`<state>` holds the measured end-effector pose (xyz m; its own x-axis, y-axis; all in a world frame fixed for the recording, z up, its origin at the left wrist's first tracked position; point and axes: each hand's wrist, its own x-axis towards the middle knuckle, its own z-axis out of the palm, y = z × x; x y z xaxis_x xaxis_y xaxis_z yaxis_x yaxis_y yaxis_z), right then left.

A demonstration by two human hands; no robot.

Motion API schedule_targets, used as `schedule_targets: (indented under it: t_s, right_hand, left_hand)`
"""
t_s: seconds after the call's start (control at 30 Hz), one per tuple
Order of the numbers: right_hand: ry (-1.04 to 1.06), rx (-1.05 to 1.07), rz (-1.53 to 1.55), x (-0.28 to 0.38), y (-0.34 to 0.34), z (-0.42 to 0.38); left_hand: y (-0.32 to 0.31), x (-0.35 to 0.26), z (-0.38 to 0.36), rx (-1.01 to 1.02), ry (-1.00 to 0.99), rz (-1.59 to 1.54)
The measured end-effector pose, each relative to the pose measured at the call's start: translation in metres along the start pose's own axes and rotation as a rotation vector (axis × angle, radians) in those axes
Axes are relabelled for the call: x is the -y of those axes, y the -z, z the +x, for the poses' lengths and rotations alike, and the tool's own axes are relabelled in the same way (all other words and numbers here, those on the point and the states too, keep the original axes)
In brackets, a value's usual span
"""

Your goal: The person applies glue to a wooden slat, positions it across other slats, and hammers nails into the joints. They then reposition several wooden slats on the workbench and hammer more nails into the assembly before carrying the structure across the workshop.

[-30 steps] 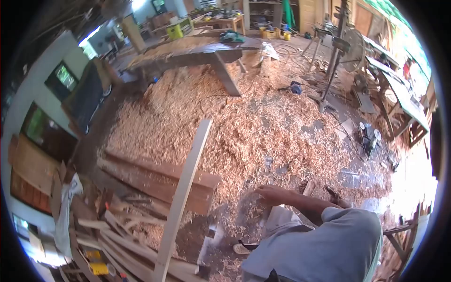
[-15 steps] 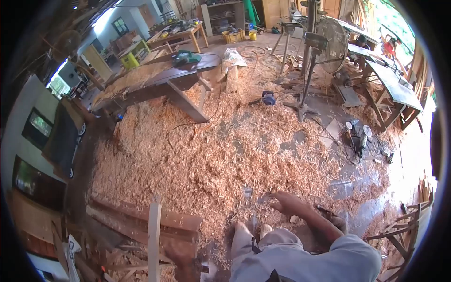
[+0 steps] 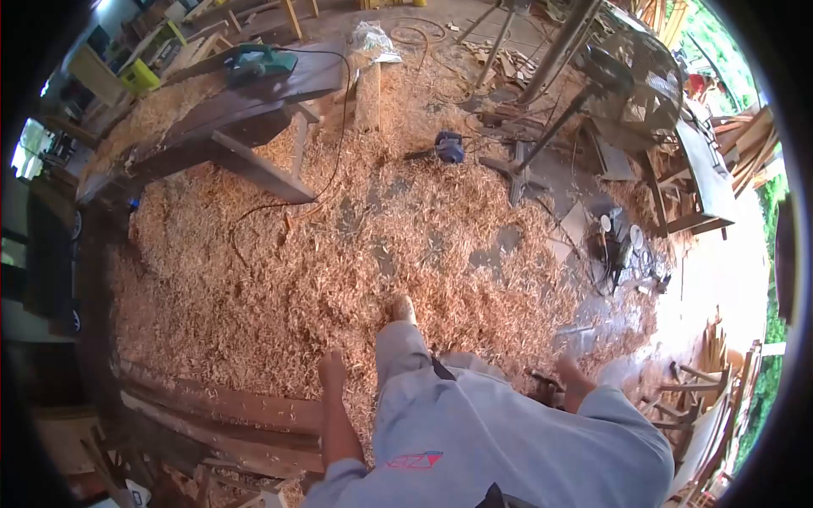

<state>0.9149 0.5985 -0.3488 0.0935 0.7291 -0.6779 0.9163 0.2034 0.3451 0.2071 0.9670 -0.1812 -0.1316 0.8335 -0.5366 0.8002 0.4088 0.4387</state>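
Observation:
My left hand (image 3: pixel 332 372) hangs low in front of my left side, above the wood shavings (image 3: pixel 279 313) and close to the end of a long brown timber beam (image 3: pixel 254 403). No object shows in it; its fingers are blurred together. Out to the right, my right hand (image 3: pixel 573 372) hangs beside my hip with its fingers largely hidden. It is nearest to a dark tool (image 3: pixel 546 383) on the floor, partly covered by my shirt. One of my feet (image 3: pixel 405 310) is forward among the shavings.
A green power planer (image 3: pixel 262 63) lies on a dark slab (image 3: pixel 313 76) at upper left. A blue power tool (image 3: pixel 449 146) sits on the floor, its cord nearby. A pedestal fan (image 3: pixel 635 89) stands at upper right. Corded grinders (image 3: pixel 622 245) lie at right.
My view has moved forward and tilted down, and one foot has stepped ahead. My right hand, spread in front of me before, is now at my side. The upright pale board has left view.

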Motion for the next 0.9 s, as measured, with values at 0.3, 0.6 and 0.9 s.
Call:
schedule_targets:
  t_s: [0.3,0.6,0.9]
  right_hand:
    - [0.050,0.183,1.026,0.011,0.283,0.009]
    - [0.292,-0.126,0.598,-0.148,0.383,0.303]
    - [-0.517,-0.287,1.485,-0.448,0.689,0.555]
  left_hand:
    - [0.122,-0.400,0.280,-0.091,-0.623,-0.015]
    - [0.150,-0.611,0.498,-0.294,-0.251,0.330]
    - [0.018,-0.467,0.586,0.301,-0.409,0.741]
